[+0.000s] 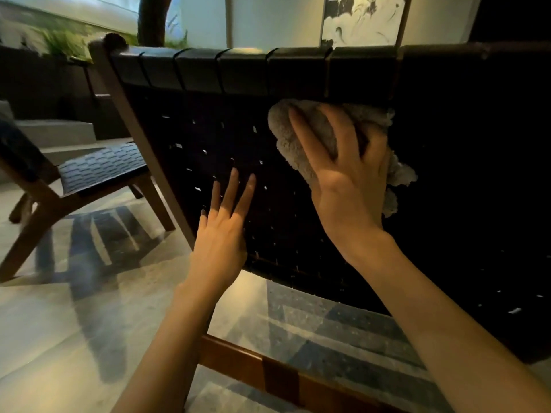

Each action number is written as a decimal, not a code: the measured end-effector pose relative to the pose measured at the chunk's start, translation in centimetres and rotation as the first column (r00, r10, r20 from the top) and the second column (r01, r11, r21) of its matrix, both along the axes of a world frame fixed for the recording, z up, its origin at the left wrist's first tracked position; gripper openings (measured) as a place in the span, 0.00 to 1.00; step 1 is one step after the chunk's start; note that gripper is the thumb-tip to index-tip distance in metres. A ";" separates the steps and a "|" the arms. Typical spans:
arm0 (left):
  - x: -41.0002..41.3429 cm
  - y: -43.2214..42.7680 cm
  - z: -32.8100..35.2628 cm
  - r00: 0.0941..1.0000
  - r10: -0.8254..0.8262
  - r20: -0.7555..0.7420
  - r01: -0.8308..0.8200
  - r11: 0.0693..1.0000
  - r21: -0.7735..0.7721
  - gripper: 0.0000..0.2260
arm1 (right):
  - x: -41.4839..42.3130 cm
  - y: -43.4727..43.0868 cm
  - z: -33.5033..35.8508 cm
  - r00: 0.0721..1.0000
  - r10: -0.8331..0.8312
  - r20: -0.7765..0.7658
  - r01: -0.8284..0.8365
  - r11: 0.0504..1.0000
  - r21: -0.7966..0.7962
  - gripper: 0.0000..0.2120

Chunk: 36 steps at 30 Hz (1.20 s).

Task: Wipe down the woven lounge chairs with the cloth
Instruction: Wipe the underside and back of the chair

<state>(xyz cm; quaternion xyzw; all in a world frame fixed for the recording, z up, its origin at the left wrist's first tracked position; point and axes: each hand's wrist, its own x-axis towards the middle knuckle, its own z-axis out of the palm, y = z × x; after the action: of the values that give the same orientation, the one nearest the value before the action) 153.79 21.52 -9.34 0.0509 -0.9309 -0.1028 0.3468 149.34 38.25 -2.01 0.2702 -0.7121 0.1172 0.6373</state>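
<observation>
Press grey fluffy cloth (298, 135) under flat, spread right hand (343, 174), high on woven chair back (208, 138) just below top rail (238, 70). Brace weave lower down with open, straight-fingered left hand (222, 234). Sweep along straps, overlapping passes, even pressure.

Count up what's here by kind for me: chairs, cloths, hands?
Woven lounge chairs: 2, the near one and one at left
Grey cloth: 1
Hands: 2, left and right
Total: 5
</observation>
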 end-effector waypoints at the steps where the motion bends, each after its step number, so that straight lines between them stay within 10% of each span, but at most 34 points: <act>1: -0.3 -0.2 -0.4 1.000 -0.012 0.008 0.012 1.000 0.009 0.47 | -0.2 -0.1 -0.3 0.998 0.037 0.043 -0.036 0.999 -0.007 0.31; 6: -1.1 -1.5 -1.7 0.997 -0.075 0.000 0.075 0.996 -0.043 0.47 | -2.5 -1.0 -6.7 0.988 -0.050 0.144 0.030 0.990 0.141 0.39; 16: -1.3 -3.7 -2.7 0.985 -0.162 -0.064 0.159 0.985 -0.061 0.47 | -5.5 -2.2 -17.6 0.945 -0.299 0.130 0.222 0.882 0.415 0.23; 20: -0.7 -3.9 -2.3 0.978 -0.207 -0.035 0.206 0.978 -0.034 0.47 | -4.3 -3.1 -16.4 0.691 -0.560 0.457 0.100 0.700 0.707 0.22; 23: 0.3 -4.4 -1.7 0.971 -0.238 -0.021 0.238 0.971 -0.035 0.45 | -1.3 -2.8 -14.1 0.609 -0.510 0.607 0.025 0.777 0.629 0.24; 28: 2.5 -5.7 0.3 0.948 -0.298 -0.110 0.291 0.954 -0.073 0.41 | 4.1 -1.4 -7.6 0.983 -0.164 0.082 0.135 0.949 0.285 0.20; 36: 4.3 -9.2 2.6 0.976 -0.213 -0.046 0.192 0.942 -0.274 0.40 | 3.5 -6.7 0.9 0.957 -0.248 -0.149 0.262 0.961 0.086 0.22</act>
<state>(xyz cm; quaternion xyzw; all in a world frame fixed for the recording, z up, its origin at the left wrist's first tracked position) 158.07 12.28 -6.73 -0.0963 -0.9229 -0.0132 0.3727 152.83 31.57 -1.15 0.2165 -0.7007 -0.0225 0.6795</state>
